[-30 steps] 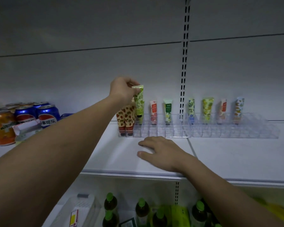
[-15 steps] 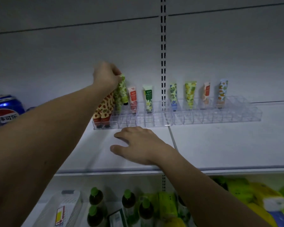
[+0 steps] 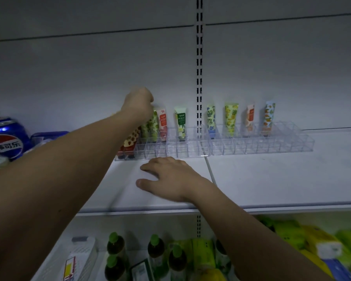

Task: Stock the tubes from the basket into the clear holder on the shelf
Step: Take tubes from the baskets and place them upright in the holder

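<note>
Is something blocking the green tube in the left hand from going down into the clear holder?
Nothing visible does. The left hand holds the green tube already standing in the clear holder, beside the red tube.

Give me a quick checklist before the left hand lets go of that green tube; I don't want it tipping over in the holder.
1. Left hand closed on the top of the green leaf-print tube: ok.
2. Tube's lower end down inside a compartment of the clear holder: ok.
3. Tube fully seated on the compartment floor: cannot tell, the clear walls blur it.
4. Tube upright: not ok, it leans slightly.
5. Neighbouring red-and-white tube undisturbed: ok, it stands in its own slot.
6. Right hand flat on the shelf in front of the holder: ok.
</note>
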### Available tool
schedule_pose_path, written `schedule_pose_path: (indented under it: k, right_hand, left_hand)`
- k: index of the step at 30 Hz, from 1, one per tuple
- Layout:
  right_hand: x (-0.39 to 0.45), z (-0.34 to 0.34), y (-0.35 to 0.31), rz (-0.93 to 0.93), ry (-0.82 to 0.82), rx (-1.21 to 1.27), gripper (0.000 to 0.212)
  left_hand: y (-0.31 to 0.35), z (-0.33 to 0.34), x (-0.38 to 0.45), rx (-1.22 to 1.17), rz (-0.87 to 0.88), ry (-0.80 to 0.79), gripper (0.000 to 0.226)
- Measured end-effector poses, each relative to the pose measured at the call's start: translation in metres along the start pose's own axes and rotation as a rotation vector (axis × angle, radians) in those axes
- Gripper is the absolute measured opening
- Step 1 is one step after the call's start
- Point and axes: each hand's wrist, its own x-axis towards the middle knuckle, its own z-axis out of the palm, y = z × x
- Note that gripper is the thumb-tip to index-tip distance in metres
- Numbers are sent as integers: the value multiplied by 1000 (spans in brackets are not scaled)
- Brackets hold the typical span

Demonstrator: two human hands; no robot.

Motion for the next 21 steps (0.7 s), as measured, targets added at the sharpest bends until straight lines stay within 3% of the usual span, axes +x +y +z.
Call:
schedule_pose_path:
  k: [9,16,21]
  right_hand:
    - [-15,-8,-20,83,67,20,54]
    - [-61,-11,-49,138,179,71,32]
    - [-119,1,-91,34,386,110,21]
  left_hand:
    - [3,-54,-67,-8,188,-53,32]
    - [-23,-84,-163,-65,175,-173,33]
    - [-44,-94,-255,-260,112,-75,30]
